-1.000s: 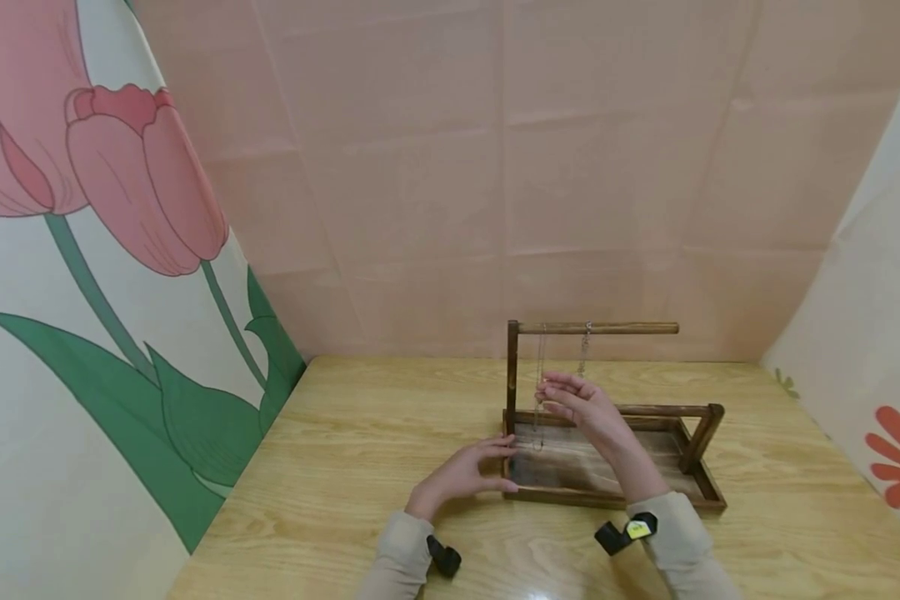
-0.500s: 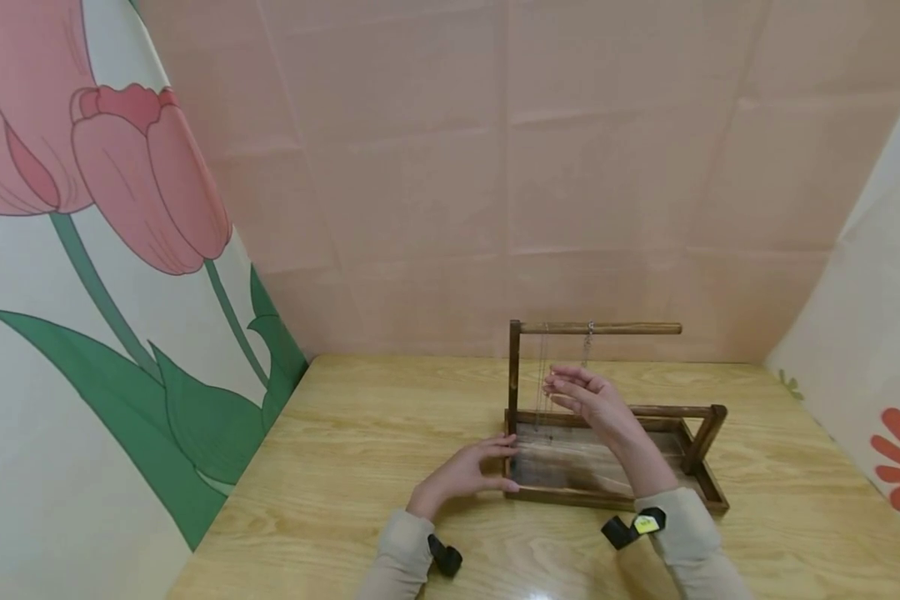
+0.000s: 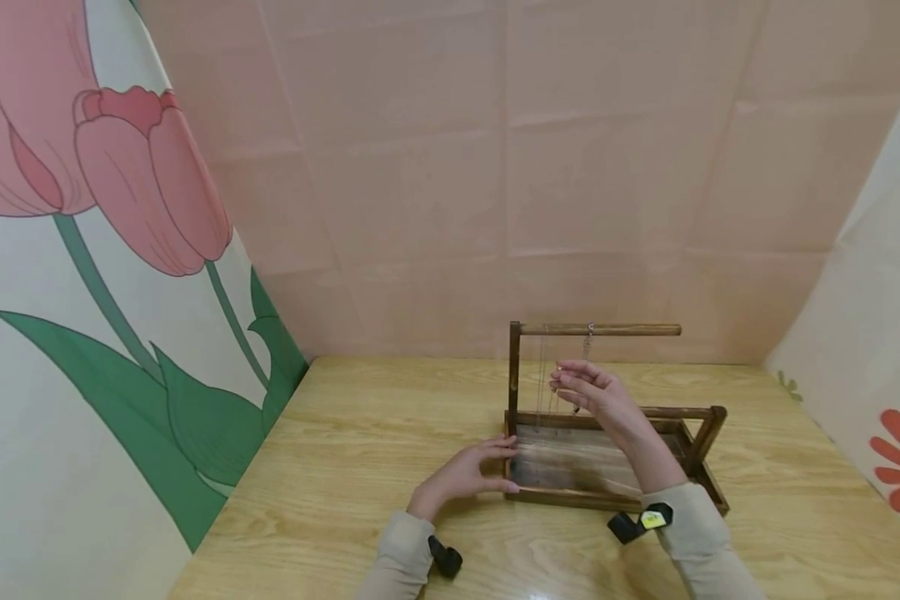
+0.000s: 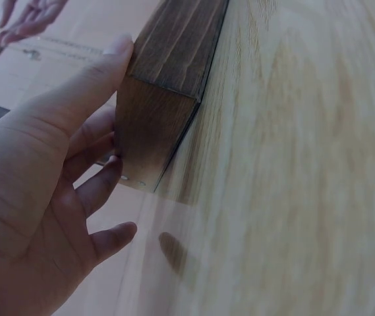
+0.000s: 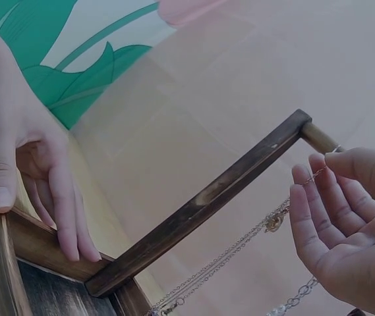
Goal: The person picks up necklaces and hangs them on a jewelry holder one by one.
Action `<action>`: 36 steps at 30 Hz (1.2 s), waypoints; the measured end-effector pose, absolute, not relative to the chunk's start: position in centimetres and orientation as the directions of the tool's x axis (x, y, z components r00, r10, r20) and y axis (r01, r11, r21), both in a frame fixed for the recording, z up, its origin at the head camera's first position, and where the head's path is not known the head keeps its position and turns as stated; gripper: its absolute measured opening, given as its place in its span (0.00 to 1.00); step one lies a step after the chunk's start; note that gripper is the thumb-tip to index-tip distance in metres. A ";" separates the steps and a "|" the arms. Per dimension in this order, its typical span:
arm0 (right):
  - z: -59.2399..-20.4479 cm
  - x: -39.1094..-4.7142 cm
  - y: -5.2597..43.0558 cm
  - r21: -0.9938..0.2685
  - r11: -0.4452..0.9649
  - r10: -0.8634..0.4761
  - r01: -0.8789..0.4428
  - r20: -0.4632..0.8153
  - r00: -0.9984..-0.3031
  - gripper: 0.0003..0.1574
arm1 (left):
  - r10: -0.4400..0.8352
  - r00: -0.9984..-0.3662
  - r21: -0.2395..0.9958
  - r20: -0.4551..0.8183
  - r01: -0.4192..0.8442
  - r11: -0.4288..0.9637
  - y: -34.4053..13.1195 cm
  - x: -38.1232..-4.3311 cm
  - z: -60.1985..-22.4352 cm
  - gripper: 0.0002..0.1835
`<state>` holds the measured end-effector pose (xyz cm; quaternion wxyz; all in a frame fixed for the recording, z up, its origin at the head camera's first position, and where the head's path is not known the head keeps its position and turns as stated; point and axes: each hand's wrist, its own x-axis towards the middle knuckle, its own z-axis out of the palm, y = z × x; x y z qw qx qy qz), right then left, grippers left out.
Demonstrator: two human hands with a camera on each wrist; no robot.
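A dark wooden jewelry stand (image 3: 577, 502) with a tray base and an upper rod (image 3: 637, 330) stands on the table. My left hand (image 3: 465, 472) holds the tray's left end, thumb on the near corner and fingers toward the back; the left wrist view shows them against the end wall (image 4: 154, 125). Beside the rod, my right hand (image 3: 602, 397) pinches a thin chain necklace (image 5: 316, 175) between thumb and fingers. Another fine necklace (image 3: 542, 375) hangs from the rod's left part. A thicker silver chain (image 3: 588, 337) hangs farther right, its lower part largely hidden behind my right hand.
A lower wooden bar (image 3: 678, 412) runs along the back of the tray to a slanted post (image 3: 703, 442) at the right. The stand's upright post (image 3: 513, 375) rises at its left. Pink cloth (image 3: 405, 208) hangs behind the light wood table (image 3: 360, 433).
My right hand has shifted a little up and to the right with the pinched necklace, away from the other fine chain. The left hand stays on the stand.
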<state>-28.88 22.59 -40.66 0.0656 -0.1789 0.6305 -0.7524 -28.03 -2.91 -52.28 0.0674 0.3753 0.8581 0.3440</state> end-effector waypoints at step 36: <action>-39.2 -29.0 25.0 -0.943 -0.246 -0.340 -0.226 0.302 -0.891 0.18 | 0.692 -0.709 0.653 0.136 0.590 0.476 -3.0 -28.1 -52.5 0.36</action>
